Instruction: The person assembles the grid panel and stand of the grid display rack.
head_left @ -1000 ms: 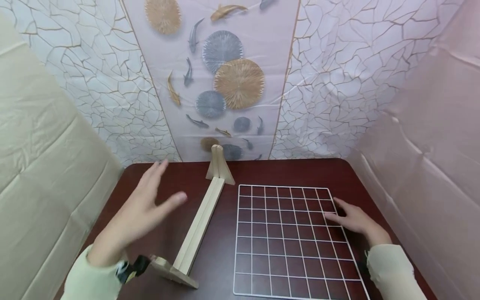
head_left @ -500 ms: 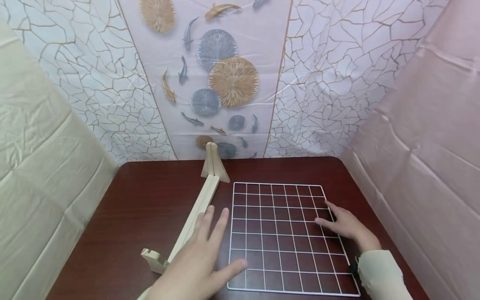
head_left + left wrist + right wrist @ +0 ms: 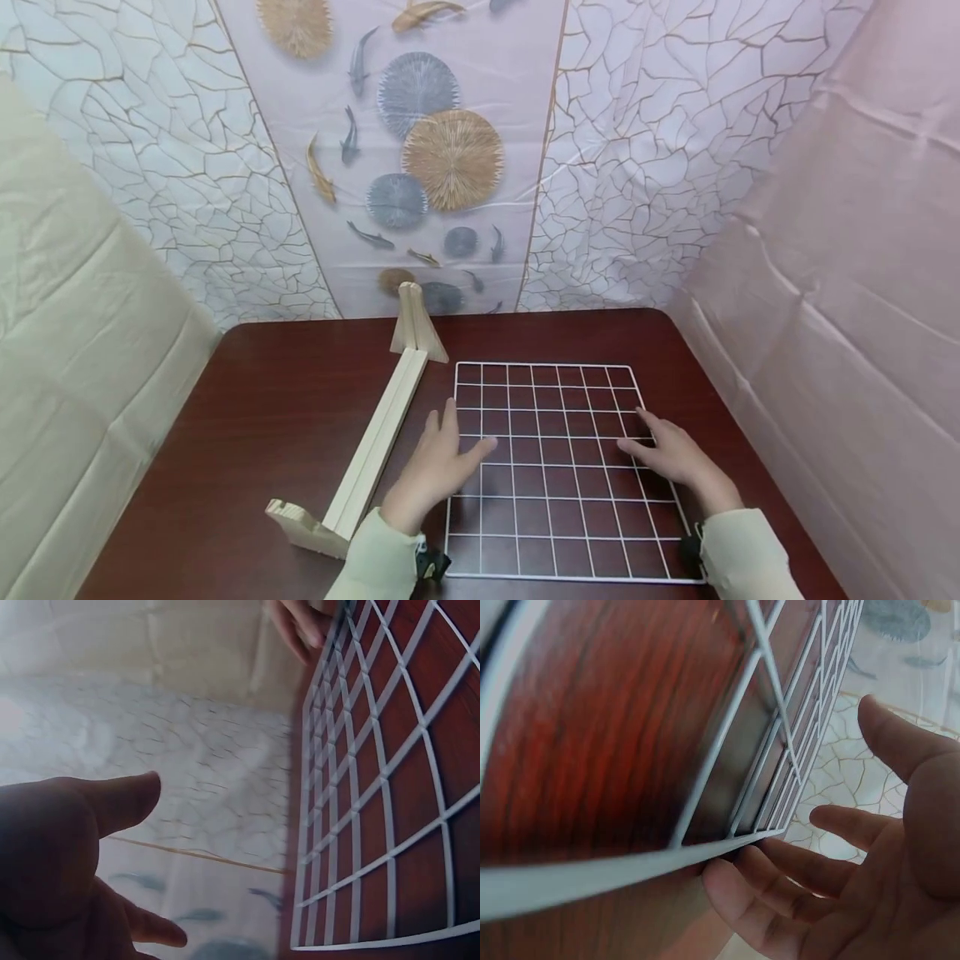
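Observation:
A white wire grid panel [image 3: 570,466] lies flat on the dark red-brown table. Over its left edge in the head view is my left hand [image 3: 435,471], fingers extended and thumb spread apart. The left wrist view shows nothing between that thumb and the fingers, with the grid [image 3: 385,778] off to the right. At the panel's right edge is my right hand [image 3: 678,458], its thumb over the wires. In the right wrist view, the loosely bent fingers of this hand [image 3: 855,892] are right at the edge wire [image 3: 630,874], and the thumb is held away from it.
Left of the grid stands a pale wooden frame: a long grooved rail [image 3: 378,442] joins a far upright end piece [image 3: 417,325] and a near one [image 3: 307,529]. Patterned cloth [image 3: 637,167] hangs behind the table [image 3: 202,433], with beige cloth walls on both sides.
My left hand has moved right, from left of the wooden frame to the grid's left edge. My right hand stays at the right edge. The head view has shifted slightly.

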Demonstrator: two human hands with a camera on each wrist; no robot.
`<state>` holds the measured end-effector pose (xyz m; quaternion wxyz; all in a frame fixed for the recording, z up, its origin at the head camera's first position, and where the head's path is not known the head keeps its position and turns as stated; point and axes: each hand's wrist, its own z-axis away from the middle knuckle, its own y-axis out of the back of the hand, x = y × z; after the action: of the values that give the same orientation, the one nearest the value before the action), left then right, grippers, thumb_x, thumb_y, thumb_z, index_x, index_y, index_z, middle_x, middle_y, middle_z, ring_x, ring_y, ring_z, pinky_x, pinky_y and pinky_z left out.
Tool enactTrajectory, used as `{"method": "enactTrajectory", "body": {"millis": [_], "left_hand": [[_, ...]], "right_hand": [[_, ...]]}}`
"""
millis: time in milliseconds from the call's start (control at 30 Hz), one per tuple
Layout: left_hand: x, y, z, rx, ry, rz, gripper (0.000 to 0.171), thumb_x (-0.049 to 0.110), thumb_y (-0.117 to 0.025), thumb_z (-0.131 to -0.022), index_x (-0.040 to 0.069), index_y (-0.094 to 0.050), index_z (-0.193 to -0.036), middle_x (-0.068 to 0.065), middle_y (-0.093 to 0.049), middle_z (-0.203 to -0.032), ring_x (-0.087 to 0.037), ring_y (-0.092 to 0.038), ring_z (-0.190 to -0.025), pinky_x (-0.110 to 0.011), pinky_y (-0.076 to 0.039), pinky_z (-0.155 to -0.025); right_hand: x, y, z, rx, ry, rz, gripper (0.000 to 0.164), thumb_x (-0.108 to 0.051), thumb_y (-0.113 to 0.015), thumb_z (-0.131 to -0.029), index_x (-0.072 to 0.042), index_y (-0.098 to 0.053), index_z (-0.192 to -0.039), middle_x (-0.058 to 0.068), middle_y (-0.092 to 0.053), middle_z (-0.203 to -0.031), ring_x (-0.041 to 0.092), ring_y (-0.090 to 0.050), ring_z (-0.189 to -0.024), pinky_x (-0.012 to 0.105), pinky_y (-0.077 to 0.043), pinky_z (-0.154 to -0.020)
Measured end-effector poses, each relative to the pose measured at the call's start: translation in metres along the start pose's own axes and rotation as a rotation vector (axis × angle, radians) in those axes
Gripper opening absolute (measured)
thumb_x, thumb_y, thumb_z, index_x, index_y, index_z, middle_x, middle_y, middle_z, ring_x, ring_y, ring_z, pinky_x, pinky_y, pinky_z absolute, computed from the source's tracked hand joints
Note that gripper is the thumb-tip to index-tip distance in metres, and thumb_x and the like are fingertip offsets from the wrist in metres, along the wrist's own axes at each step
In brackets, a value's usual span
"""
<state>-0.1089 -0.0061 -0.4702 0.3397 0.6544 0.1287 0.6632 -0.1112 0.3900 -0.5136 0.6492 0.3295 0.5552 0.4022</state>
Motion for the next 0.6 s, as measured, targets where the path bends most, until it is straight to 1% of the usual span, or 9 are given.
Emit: {"method": "enactTrajectory", "body": {"millis": [100,200,267,433,600], "left_hand": [[-0.007,-0.008,-0.015,0.018,0.029,0.012,0.101,0.057,-0.062,-0.101,-0.007,-0.018,-0.164,-0.044,-0.018,-0.163,-0.061,-0.029,-0.147,-0.073,-0.032,-0.114],[-0.012,-0.013,-0.025,0.035,0.066,0.000,0.099,0.058,-0.060,-0.101,-0.009,-0.021,-0.163,-0.043,-0.025,-0.161,-0.060,-0.035,-0.145,-0.072,-0.035,-0.112],[-0.015,-0.017,-0.029,0.036,0.092,-0.003,0.100,0.059,-0.060,-0.101,-0.010,-0.022,-0.162,-0.043,-0.028,-0.160,-0.059,-0.037,-0.144,-0.071,-0.036,-0.112],[-0.018,-0.025,-0.037,0.016,0.139,0.001,0.103,0.059,-0.061,-0.101,-0.014,-0.020,-0.161,-0.046,-0.028,-0.157,-0.059,-0.035,-0.144,-0.069,-0.034,-0.115],[-0.021,-0.031,-0.040,0.019,0.181,-0.009,0.102,0.057,-0.063,-0.100,-0.016,-0.021,-0.159,-0.048,-0.031,-0.153,-0.061,-0.037,-0.142,-0.070,-0.035,-0.113]], "right_hand": [[-0.002,-0.001,0.002,0.002,-0.034,-0.002,0.096,-0.056,-0.064,-0.101,0.015,-0.031,-0.156,0.046,-0.040,-0.150,0.061,-0.041,-0.138,0.070,-0.039,-0.109],[-0.007,-0.003,0.002,0.003,-0.065,-0.005,0.094,-0.053,-0.063,-0.102,0.017,-0.030,-0.155,0.047,-0.041,-0.148,0.061,-0.042,-0.137,0.069,-0.040,-0.109],[-0.010,-0.003,0.002,0.001,-0.093,-0.011,0.094,-0.052,-0.062,-0.103,0.019,-0.028,-0.155,0.048,-0.040,-0.147,0.062,-0.042,-0.136,0.069,-0.040,-0.108],[-0.016,-0.001,0.004,0.007,-0.144,-0.018,0.091,-0.049,-0.060,-0.104,0.021,-0.028,-0.153,0.050,-0.040,-0.144,0.064,-0.042,-0.134,0.070,-0.040,-0.107],[-0.018,-0.002,0.005,0.015,-0.170,-0.008,0.091,-0.050,-0.059,-0.104,0.024,-0.030,-0.149,0.051,-0.041,-0.143,0.065,-0.043,-0.133,0.070,-0.041,-0.106]]}}
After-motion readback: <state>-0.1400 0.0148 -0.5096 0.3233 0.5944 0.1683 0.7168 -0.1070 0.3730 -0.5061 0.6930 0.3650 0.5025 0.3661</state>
